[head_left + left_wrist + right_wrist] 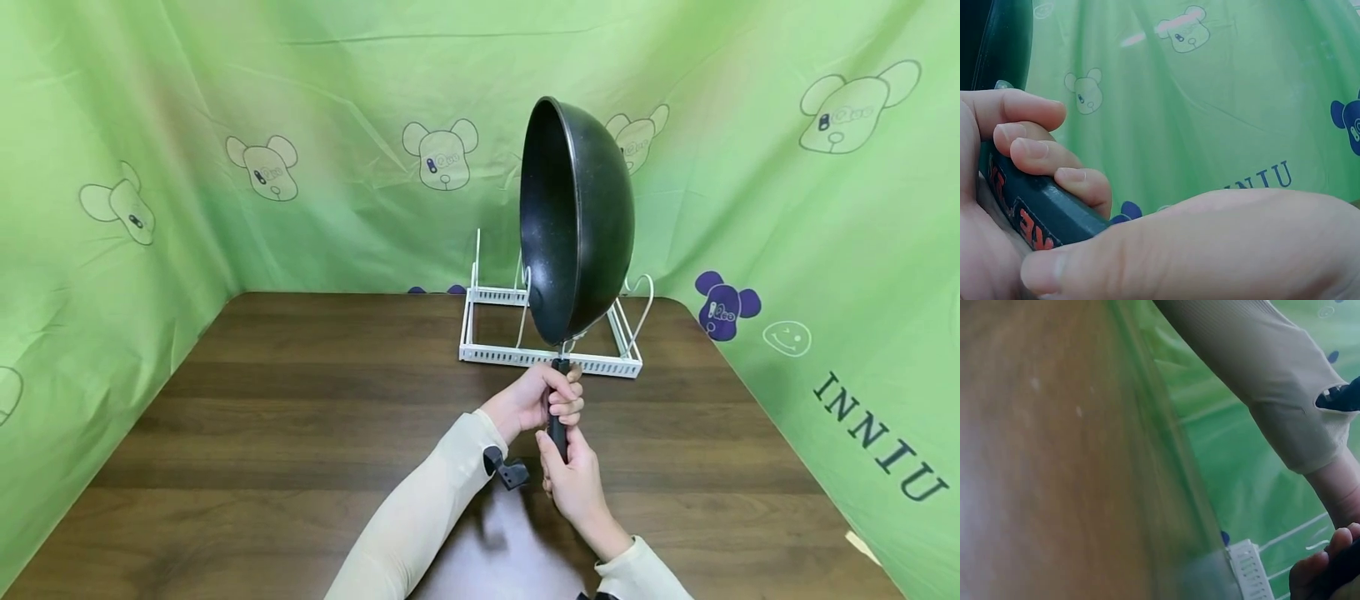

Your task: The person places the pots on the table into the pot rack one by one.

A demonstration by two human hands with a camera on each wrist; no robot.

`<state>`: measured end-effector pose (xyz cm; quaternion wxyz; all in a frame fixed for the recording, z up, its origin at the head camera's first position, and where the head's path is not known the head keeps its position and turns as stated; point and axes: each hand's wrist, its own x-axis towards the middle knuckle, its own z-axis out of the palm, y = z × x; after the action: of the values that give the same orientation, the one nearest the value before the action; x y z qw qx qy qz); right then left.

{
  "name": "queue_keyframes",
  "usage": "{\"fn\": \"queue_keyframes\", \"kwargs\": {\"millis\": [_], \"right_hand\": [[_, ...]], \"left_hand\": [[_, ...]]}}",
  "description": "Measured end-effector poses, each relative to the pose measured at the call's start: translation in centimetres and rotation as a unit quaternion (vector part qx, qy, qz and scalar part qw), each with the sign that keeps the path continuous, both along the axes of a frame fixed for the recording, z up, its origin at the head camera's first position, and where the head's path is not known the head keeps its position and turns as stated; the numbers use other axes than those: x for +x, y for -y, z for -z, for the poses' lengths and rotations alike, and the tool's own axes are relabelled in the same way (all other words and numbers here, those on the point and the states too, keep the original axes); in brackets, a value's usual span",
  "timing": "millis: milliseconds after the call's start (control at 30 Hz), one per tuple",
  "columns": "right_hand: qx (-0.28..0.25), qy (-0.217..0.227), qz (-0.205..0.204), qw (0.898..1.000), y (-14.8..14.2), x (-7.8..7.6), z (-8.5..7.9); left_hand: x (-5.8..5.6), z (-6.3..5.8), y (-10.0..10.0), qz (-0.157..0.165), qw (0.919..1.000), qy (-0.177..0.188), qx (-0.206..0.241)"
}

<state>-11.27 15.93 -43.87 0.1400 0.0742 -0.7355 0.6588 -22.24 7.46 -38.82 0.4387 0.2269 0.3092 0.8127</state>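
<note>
A black wok [603, 217] is raised on edge above the table, its hollow side facing left and its handle pointing down. My left hand [546, 400] grips the black handle [557, 433] close to the pan, fingers curled round it. Lower down, my right hand [576, 483] holds the handle's end with the thumb along it. Red lettering marks the handle [1072, 215] in the left wrist view. Behind the wok stands a white metal rack [495, 354] with upright wire dividers, partly hidden by the pan. Whether wok and rack touch I cannot tell.
The brown wood-grain table [300, 433] runs up to a green curtain [337, 100] printed with bear heads, which encloses the back and both sides. A black strap mount [510, 471] sits on my left wrist. A small pale object [862, 546] lies at the table's right edge.
</note>
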Motion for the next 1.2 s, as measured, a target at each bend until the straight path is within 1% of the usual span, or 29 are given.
{"fn": "queue_keyframes", "kwargs": {"millis": [100, 267, 467, 600, 700, 867, 1033, 1200], "right_hand": [[-0.008, 0.006, -0.002, 1.0, 0.5, 0.1, 0.2], [-0.011, -0.004, -0.003, 1.0, 1.3, 0.3, 0.8], [-0.013, -0.011, -0.003, 1.0, 2.3, 0.5, 0.9], [-0.006, -0.011, -0.004, 1.0, 2.9, 0.4, 0.8], [-0.003, -0.013, -0.002, 1.0, 3.3, 0.3, 1.0], [-0.004, 0.001, 0.007, 1.0, 3.9, 0.4, 1.1], [-0.003, 0.022, 0.012, 1.0, 4.3, 0.5, 1.1], [-0.003, 0.04, 0.009, 0.999, 4.4, 0.4, 1.1]], "left_hand": [[0.0, 0.3, 0.3, 0.007, 1.0, -0.002, 0.004], [0.0, 0.8, 1.0, 0.022, 0.9997, -0.008, 0.01], [0.1, 0.7, 1.7, 0.048, 0.9986, -0.018, 0.01], [-0.1, 0.6, 2.2, 0.062, 0.9977, -0.023, 0.01], [-0.3, 0.7, 2.7, 0.076, 0.9968, -0.02, 0.011], [-0.5, 0.9, 3.2, 0.1, 0.9949, -0.008, 0.012], [-0.5, 1.5, 3.5, 0.107, 0.9942, 0.002, 0.012], [-0.8, 2.1, 3.7, 0.108, 0.9936, 0.024, 0.022]]}}
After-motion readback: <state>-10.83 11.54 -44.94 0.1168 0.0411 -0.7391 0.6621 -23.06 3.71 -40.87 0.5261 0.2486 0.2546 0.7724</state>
